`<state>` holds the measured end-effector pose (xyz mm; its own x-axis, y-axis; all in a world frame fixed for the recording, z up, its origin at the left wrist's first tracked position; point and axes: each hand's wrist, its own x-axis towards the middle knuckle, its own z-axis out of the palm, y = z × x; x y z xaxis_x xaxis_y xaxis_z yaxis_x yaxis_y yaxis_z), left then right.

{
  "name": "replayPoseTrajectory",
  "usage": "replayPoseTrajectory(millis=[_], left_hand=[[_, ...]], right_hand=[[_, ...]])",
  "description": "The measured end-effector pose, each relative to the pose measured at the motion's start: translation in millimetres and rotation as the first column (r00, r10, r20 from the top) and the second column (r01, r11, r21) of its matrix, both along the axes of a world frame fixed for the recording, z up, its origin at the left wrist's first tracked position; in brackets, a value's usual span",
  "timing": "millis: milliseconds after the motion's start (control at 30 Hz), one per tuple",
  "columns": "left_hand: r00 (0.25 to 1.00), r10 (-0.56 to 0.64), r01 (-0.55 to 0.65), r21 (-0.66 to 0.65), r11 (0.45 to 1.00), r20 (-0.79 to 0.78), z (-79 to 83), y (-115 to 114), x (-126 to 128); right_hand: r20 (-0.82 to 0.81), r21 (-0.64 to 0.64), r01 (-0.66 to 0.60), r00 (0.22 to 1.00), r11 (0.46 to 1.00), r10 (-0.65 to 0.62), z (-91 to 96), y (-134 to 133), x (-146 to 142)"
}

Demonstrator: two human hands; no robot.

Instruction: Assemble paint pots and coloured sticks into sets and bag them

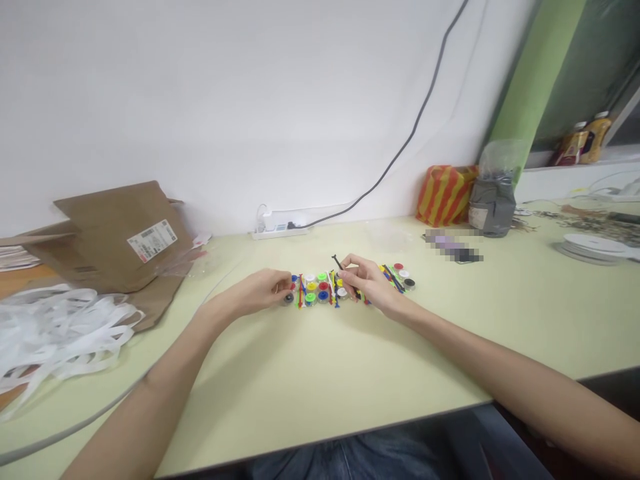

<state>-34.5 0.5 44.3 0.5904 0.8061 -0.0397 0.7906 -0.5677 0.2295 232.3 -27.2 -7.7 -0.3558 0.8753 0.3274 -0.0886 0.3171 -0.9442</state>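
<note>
A row of small round pieces with coloured tops [311,287] lies on the table, in white, green, yellow, red, blue and black. Between their groups lie thin coloured plastic sticks [301,291]. My right hand [367,283] pinches a black plastic stick [337,261] with a forked tip, held tilted above the row and covering part of it. At the row's left end, my left hand [273,290] is curled with its fingertips against the end pieces, close to a black-topped one [289,299]. What lies between those fingertips is too small to make out.
An open cardboard box [115,233] and a heap of white strips [60,340] are on the left. A power strip [280,227] sits by the wall. At back right are a striped bag [445,193], a grey container [493,200] and a white reel [590,247].
</note>
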Motion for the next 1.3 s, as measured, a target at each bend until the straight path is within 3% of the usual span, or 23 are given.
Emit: replayPoseTrajectory(millis=[133, 267, 400, 900, 1167, 1300], left_hand=[[0.999, 0.029, -0.028, 0.048, 0.998, -0.016, -3.1, 4, -6], [0.998, 0.062, -0.064, -0.069, 0.996, -0.026, -7.1, 6, -9], [0.999, 0.026, -0.030, -0.148, 0.989, -0.027, -8.8, 6, -7], [0.999, -0.049, 0.051, -0.141, 0.989, 0.018, -11.9, 9, -8], [0.999, -0.033, 0.036, -0.087, 0.996, 0.039, -11.4, 7, -5], [1.000, -0.010, 0.009, 0.059, 0.998, 0.005, -5.4, 3, -2]], right_hand=[[0.009, 0.003, -0.006, 1.000, 1.000, 0.006, -1.2, 1, 1], [0.021, 0.002, 0.000, 1.000, 1.000, 0.000, -0.9, 1, 1], [0.035, 0.011, 0.011, 0.999, 1.000, -0.011, 0.5, -1, 1], [0.055, 0.017, 0.006, 0.998, 1.000, -0.007, 0.4, -1, 1], [0.056, 0.011, 0.008, 0.998, 1.000, -0.008, -1.6, 0, 0], [0.025, 0.037, 0.054, 0.998, 0.998, -0.054, -1.7, 1, 0]])
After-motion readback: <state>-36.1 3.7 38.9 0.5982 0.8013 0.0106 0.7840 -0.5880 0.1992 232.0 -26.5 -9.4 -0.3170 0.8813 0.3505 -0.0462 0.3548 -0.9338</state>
